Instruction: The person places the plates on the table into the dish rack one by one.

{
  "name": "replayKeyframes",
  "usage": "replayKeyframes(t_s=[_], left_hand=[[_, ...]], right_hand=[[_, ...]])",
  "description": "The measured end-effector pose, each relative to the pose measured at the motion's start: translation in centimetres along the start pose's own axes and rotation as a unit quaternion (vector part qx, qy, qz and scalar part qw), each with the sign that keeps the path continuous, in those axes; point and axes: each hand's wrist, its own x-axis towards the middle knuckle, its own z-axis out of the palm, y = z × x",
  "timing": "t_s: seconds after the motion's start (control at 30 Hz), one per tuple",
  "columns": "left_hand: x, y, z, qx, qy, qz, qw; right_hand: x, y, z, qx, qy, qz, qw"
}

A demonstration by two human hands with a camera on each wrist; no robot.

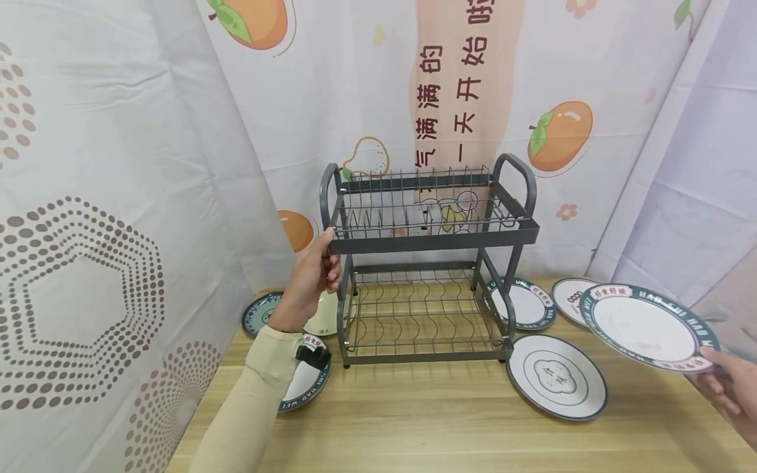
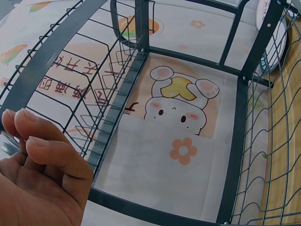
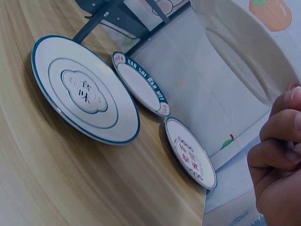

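Note:
A dark two-tier dish rack [image 1: 434, 243] of bars and wire stands upright on the table. My left hand [image 1: 310, 279] holds the front left corner of its upper tier. In the left wrist view the curled fingers [image 2: 61, 157] lie beside the frame bar. At the far right, my right hand [image 1: 730, 387] pinches the edge of a white plate [image 1: 647, 325] with a green lettered rim. That plate is raised and tilted above the table. Its pale underside shows in the right wrist view, where the right hand [image 3: 280, 155] is at its lower edge.
Right of the rack lie a plate with a flower-shaped centre [image 1: 556, 376], a green-rimmed plate [image 1: 523, 303] and a plate with red marks [image 3: 190, 153]. Left of it are a blue patterned plate [image 1: 257, 314], a cream dish [image 1: 325, 315] and another green-rimmed plate [image 1: 304, 384]. Printed curtains [image 1: 331, 79] surround the wooden table [image 1: 414, 420].

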Motion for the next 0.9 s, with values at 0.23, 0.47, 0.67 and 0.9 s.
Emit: replayKeyframes(t_s=[0.23, 0.47, 0.67, 0.9], left_hand=[[0.2, -0.1, 0.0, 0.006, -0.006, 0.001, 1.0000], [0.2, 0.0, -0.1, 0.012, -0.005, 0.004, 0.9999], [0.2, 0.0, -0.1, 0.006, -0.006, 0.005, 0.9999], [0.2, -0.1, -0.1, 0.005, -0.006, 0.003, 1.0000]], right_hand=[[-0.3, -0.4, -0.2, 0.020, 0.059, 0.034, 0.9975], [1.0, -1.1, 0.5, 0.055, 0.002, 0.005, 0.9985], [1.6, -1.7, 1.3, 0.036, 0.011, -0.032, 0.9988], [2.1, -2.2, 1.6, 0.032, 0.007, -0.046, 0.9984]])
